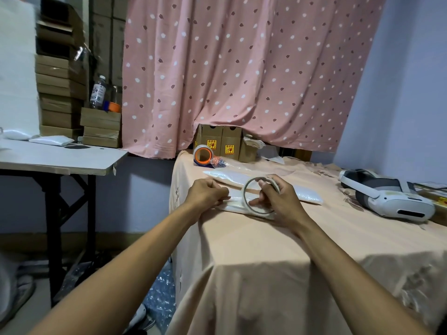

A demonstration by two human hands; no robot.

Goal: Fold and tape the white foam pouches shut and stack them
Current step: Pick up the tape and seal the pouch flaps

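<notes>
Foam pouch point(233, 206) lies mid-frame on the surface point(266, 250), folded, taping seemingly underway: left grip point(208, 193) pinches its edge, right grip point(275, 201) holds the tape roll point(244, 197). Other pouches point(229, 176) behind appear untaped; stacking remains.

folded white foam pouch point(233, 201) flat near the counter's point(266, 238) far left edge, thin tape roll point(244, 195) upright over it, gripped by right hand point(278, 201), second white pouch point(229, 176) flat just behind

Peach-cloth table point(266, 238) has white pouches point(229, 176) across the middle; orange dispenser point(202, 155) and boxes point(222, 141) at the back; headset point(387, 197) far right.
</notes>
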